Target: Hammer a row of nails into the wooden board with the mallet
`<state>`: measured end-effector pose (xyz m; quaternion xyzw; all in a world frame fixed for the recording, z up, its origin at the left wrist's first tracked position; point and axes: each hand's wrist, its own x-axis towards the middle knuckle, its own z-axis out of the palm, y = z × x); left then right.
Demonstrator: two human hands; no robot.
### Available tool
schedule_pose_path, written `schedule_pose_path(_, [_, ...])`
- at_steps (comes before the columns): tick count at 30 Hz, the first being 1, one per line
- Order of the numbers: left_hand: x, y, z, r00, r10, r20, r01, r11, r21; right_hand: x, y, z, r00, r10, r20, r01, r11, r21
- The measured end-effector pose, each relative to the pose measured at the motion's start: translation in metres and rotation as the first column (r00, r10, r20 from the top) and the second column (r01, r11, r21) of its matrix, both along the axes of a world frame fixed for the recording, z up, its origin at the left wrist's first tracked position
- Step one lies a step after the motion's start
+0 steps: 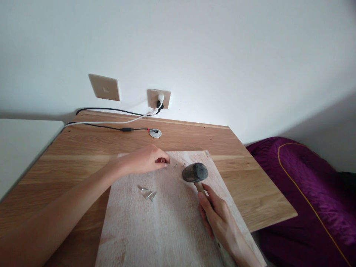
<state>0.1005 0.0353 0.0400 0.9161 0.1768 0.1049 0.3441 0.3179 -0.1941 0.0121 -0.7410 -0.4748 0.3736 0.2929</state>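
A pale wooden board (167,226) lies on the wooden desk (69,155). My left hand (147,160) reaches across the board's far part, its fingers pinched together on a small nail at the board's surface. My right hand (219,217) is wrapped round the wooden handle of a hammer (195,172), whose dark round head hovers just right of the left fingertips. Two nails (179,164) stand in the board between the fingertips and the hammer head. Several loose nails (148,193) lie on the board nearer to me.
Black and white cables (111,124) run along the desk's far edge to a wall socket (158,98). A white grommet (155,133) sits in the desk. A white table (22,144) adjoins at left. Purple bedding (303,200) lies at right.
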Motion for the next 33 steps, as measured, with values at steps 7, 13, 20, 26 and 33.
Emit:
schedule_pose_path(7, [-0.0009, 0.0009, -0.0004, 1.0, 0.006, -0.001, -0.006, 1.0, 0.004, -0.0013, 0.001, 0.0022, 1.0, 0.003, 0.004, -0.003, 1.0, 0.017])
schedule_pose_path(13, [0.0002, 0.0007, -0.0028, 1.0, -0.006, -0.006, 0.006, 1.0, 0.024, -0.0023, 0.0024, 0.0026, 0.999, -0.023, -0.028, 0.023, 1.0, 0.014])
schedule_pose_path(20, [0.0005, 0.0023, -0.0073, 1.0, 0.022, -0.017, -0.021, 0.997, 0.081, -0.0009, 0.0019, 0.0021, 1.0, -0.001, -0.008, 0.002, 1.0, 0.016])
schedule_pose_path(26, [0.0019, -0.0001, -0.0083, 0.999, 0.032, -0.001, -0.032, 0.994, 0.103, -0.0005, 0.0019, 0.0024, 1.0, 0.013, 0.02, -0.014, 1.0, 0.02])
schedule_pose_path(33, [0.0021, -0.0034, -0.0061, 0.999, 0.018, 0.029, -0.022, 0.991, 0.129, -0.0014, 0.0019, 0.003, 1.0, 0.004, 0.01, -0.004, 0.999, 0.032])
